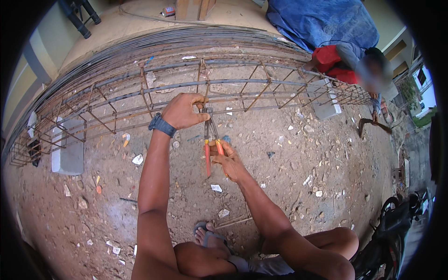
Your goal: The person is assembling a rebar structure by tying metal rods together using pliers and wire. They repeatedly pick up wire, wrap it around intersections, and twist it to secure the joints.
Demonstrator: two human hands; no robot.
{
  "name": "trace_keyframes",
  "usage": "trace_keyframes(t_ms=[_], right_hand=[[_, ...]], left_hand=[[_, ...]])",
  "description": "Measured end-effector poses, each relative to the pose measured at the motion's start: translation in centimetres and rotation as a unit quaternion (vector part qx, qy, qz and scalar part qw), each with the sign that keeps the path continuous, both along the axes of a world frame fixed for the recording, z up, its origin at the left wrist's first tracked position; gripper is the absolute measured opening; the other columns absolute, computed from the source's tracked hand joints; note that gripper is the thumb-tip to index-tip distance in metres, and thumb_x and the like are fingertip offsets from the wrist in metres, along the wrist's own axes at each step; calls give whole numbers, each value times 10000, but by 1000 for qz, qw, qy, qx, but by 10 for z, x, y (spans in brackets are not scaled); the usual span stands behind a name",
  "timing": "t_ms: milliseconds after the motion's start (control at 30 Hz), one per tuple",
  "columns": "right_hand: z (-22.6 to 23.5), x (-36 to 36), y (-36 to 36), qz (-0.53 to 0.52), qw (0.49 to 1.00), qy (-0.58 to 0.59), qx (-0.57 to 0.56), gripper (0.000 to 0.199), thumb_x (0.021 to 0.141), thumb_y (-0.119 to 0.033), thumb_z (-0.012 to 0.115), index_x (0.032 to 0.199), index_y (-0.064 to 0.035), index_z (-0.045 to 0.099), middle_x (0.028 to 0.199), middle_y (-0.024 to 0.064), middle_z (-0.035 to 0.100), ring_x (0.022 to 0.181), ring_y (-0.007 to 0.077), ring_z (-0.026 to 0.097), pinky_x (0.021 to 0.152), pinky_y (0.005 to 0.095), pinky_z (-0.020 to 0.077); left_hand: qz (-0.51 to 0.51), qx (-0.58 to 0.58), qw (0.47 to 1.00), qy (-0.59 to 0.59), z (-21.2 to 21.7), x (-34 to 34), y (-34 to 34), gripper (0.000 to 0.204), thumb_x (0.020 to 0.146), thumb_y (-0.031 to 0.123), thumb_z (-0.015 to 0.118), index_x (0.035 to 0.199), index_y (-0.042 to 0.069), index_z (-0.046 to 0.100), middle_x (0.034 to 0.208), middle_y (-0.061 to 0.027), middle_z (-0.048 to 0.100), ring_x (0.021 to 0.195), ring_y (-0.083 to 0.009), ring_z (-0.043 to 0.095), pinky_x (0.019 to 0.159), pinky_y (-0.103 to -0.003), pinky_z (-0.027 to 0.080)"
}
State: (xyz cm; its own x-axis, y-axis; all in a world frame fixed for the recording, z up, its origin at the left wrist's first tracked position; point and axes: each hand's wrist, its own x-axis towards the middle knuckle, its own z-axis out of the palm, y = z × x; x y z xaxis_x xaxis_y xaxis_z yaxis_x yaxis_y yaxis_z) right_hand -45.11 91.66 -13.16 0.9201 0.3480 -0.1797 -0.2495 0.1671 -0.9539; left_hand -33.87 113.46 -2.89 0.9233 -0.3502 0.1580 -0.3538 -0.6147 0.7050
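Observation:
A long rebar cage of straight bars and square stirrups stretches across in front of me. My left hand, with a dark watch at its wrist, is closed on the near side of the cage, fingers and thumb curled at a stirrup. Whether a thin tie wire is also between those fingers is too small to tell. My right hand grips a pair of pincers with red-orange handles. The handles stand apart, and the jaws point away from me, up against the stirrup just beside my left thumb.
Pale blocks prop the cage at left and right. Long loose rebars lie behind it. At the far right a co-worker crouches by the cage's end, near a blue tarp. Stones and tile shards litter the dirt; a motorcycle stands lower right.

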Motion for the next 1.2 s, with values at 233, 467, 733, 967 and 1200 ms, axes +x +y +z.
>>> trace_keyframes(t_ms=[233,467,733,967,1200], right_hand=[[11,5,-11,23,996,-10,-86,354,898,22,532,1243,-51,565,1044,35,611,921,120,590,825,278,504],[-4,8,-14,-39,937,-221,-268,276,1002,-162,556,1229,-11,515,969,44,625,759,165,600,725,324,509],[9,6,-2,-8,974,-63,-216,576,1030,-227,537,1515,-16,310,1006,98,645,834,168,615,759,313,516],[-8,8,-10,-34,946,-194,-258,552,1024,-249,559,1486,-16,365,977,89,650,810,114,617,715,249,505],[34,14,-6,109,989,81,-56,308,1005,-288,598,1185,-45,538,732,14,587,530,111,563,471,277,484]], left_hand=[[3,-10,1000,1,-5,0,3,470,685,324,832,1033,30,716,893,-118,714,841,-286,693,766,-377,534],[-26,-28,999,-35,-9,6,-3,469,716,236,839,1119,30,715,831,-3,640,636,-116,501,595,-289,454],[-22,-44,999,-5,-12,7,1,458,721,163,816,1142,25,701,839,6,625,623,-91,474,577,-271,435],[-37,-38,999,-10,-10,7,1,480,708,156,824,1151,22,699,848,4,635,619,-90,457,575,-268,429],[-39,-71,997,-8,-12,10,2,400,718,80,740,1111,6,715,842,-30,669,686,-96,567,646,-269,498]])
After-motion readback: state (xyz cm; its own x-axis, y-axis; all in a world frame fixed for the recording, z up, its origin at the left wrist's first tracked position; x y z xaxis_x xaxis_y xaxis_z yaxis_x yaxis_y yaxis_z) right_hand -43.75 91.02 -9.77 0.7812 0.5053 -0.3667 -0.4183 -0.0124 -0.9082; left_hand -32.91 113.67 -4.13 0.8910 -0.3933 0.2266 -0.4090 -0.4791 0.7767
